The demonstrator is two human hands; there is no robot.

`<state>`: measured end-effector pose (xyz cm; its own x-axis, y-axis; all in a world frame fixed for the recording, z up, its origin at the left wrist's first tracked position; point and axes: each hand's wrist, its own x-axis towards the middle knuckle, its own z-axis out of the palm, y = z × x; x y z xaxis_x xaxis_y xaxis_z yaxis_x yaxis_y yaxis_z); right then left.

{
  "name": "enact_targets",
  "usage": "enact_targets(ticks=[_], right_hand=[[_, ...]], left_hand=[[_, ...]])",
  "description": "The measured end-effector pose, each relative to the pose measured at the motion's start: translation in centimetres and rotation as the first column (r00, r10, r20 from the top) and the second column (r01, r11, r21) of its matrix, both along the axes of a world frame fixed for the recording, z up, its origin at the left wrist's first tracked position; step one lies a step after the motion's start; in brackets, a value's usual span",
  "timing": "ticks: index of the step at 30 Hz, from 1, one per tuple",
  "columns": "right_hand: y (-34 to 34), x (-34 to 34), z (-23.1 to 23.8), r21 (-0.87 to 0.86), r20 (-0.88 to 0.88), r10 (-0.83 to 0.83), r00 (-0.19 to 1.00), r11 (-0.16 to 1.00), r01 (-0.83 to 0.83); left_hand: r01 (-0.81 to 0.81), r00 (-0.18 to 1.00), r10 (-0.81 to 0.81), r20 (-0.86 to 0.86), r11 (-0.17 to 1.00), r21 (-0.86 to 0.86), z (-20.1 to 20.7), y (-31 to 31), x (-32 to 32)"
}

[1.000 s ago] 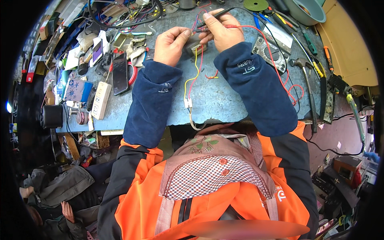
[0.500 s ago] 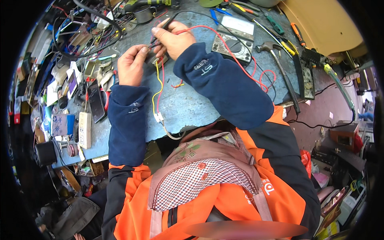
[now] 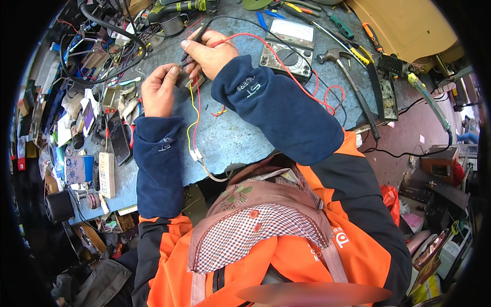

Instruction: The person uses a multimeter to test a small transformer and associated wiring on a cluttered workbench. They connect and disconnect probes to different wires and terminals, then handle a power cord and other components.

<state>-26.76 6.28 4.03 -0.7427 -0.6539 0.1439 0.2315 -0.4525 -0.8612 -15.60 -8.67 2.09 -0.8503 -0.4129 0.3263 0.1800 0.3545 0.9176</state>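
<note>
My right hand [image 3: 214,55] is closed around the black test probe [image 3: 200,33] and the red test probe [image 3: 219,43]. Their leads run to an analog multimeter [image 3: 288,57] lying to the right. Close on the left, my left hand [image 3: 159,92] pinches something small near the probe tips; the fingers hide most of it. Below the hands, a yellow wire [image 3: 193,126] and a red wire [image 3: 198,110] drop to a white connector [image 3: 196,154] near the bench's front edge. A small piece [image 3: 197,81] under my right fingers is partly covered.
A hammer [image 3: 353,84], pliers and screwdrivers lie on the right of the blue bench [image 3: 232,138]. Tangled cables and small parts crowd the left, with a phone [image 3: 120,140] and a white power strip [image 3: 107,175]. A yellow-green power tool [image 3: 176,8] sits at the back.
The whole view has shifted slightly, so the bench and hands appear further left. Both hands stay close together, with the probes still in my right hand.
</note>
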Motion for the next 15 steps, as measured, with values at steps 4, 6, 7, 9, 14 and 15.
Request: enact_targets(ticks=[4,6,7,9,14,15], right_hand=[[-0.14,-0.01,-0.08,0.016,-0.012,-0.001,1.0,1.0,0.001],[-0.18,-0.02,-0.05,0.019,-0.009,0.0,1.0,1.0,0.001],[-0.16,-0.01,-0.03,0.018,-0.009,-0.002,1.0,1.0,0.002],[-0.14,0.03,0.02,0.018,-0.01,-0.006,1.0,1.0,0.006],[-0.31,-0.04,-0.12,-0.005,-0.002,-0.012,1.0,1.0,0.012],[-0.32,-0.06,-0.13,-0.011,0.0,-0.016,1.0,1.0,0.016]], left_hand=[[0.0,1.0,0.0,-0.005,1.0,-0.001,-0.16,-0.15,0.07],[0.006,1.0,-0.006,-0.006,1.0,-0.003,-0.3,-0.39,0.05],[0.009,1.0,-0.009,-0.006,1.0,-0.004,-0.35,-0.45,0.03],[-0.001,1.0,0.001,-0.01,1.0,-0.015,-0.38,-0.41,-0.01],[0.0,1.0,0.0,-0.011,0.999,-0.032,-0.53,-0.6,-0.12],[0.003,1.0,-0.003,-0.009,0.999,-0.032,-0.47,-0.58,-0.1]])
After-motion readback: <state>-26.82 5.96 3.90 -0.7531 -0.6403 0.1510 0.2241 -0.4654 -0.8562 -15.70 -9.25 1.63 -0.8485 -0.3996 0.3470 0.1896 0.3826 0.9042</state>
